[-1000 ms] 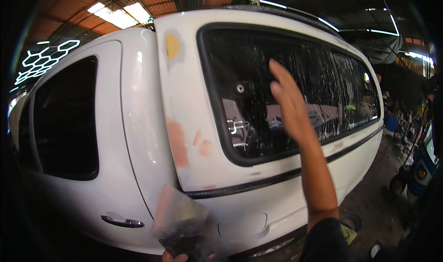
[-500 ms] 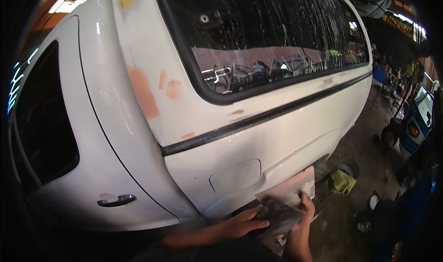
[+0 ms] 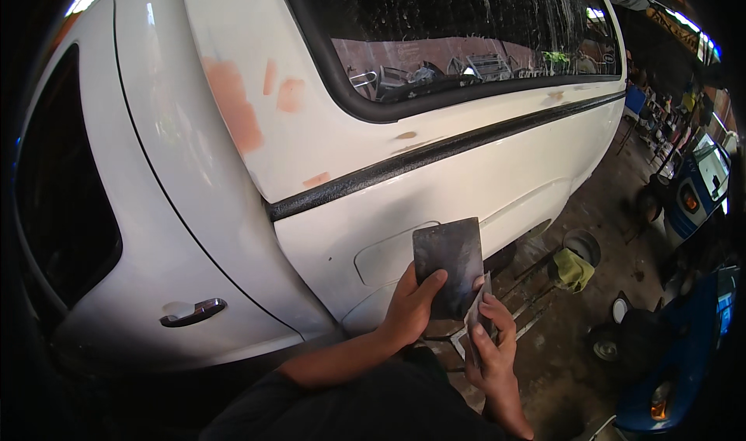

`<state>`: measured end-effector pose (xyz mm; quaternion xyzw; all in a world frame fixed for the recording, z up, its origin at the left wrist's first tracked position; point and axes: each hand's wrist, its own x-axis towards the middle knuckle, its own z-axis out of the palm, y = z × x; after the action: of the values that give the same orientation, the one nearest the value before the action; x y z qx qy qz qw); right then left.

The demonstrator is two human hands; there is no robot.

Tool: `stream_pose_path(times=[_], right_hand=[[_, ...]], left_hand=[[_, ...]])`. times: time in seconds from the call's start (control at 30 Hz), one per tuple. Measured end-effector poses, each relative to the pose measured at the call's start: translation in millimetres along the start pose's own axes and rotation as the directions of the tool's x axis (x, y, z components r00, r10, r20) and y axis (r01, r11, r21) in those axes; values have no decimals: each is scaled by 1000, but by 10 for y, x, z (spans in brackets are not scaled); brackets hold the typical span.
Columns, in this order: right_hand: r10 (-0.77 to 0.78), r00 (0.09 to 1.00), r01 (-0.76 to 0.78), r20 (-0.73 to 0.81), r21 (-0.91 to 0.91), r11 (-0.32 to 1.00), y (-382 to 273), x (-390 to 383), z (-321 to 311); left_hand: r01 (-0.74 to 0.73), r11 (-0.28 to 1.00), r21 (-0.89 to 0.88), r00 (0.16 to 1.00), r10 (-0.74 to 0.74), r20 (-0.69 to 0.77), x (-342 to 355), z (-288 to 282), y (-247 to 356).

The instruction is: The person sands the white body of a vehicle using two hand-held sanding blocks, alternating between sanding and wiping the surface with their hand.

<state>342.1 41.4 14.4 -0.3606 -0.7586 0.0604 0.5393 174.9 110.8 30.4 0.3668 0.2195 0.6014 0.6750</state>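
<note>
My left hand [image 3: 412, 309] is closed on a dark grey rectangular plate [image 3: 449, 258], thin and smudged, its thumb across the face. The plate stands nearly upright in front of the white vehicle's side. My right hand [image 3: 494, 348] grips a second thin plate [image 3: 479, 317], pale and seen almost edge-on, right beside the dark plate's lower right corner. Whether the two plates touch I cannot tell. Behind them is the vehicle's white body panel [image 3: 373, 208] with a fuel flap outline, partly covered by the dark plate.
Pinkish filler patches [image 3: 233, 107] mark the white panel above the black trim strip [image 3: 435, 149]. On the floor to the right are a round basin [image 3: 583, 243] and a yellow-green cloth [image 3: 573, 270]. A blue vehicle [image 3: 691, 363] stands at the lower right.
The dark plate has been raised and turned upright by my left hand. The pale plate in my right hand has swung from broadside to nearly edge-on. The view has tilted downward.
</note>
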Motion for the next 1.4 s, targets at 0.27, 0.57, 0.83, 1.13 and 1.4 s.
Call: stream_pose_path(times=[0.27,0.57,0.83,1.13,1.4], right_hand=[[68,975,35,210,-451,892,591,61,-189],[-225,954,298,196,-554,778,223,875,-345],[-316,907,417,279,-487,767,424,1291,-439],[57,930,-205,364,382,901,852,1745,-883],[-19,995,-20,99,382,924,830,2705,-1477]], left_hand=[[41,997,-68,991,-49,-124,-107,47,277],[-472,774,422,846,533,-31,95,109,581],[-508,663,550,802,597,21,249,355,629],[-640,524,563,619,785,-26,360,218,607],[-564,595,573,643,752,-148,42,93,361]])
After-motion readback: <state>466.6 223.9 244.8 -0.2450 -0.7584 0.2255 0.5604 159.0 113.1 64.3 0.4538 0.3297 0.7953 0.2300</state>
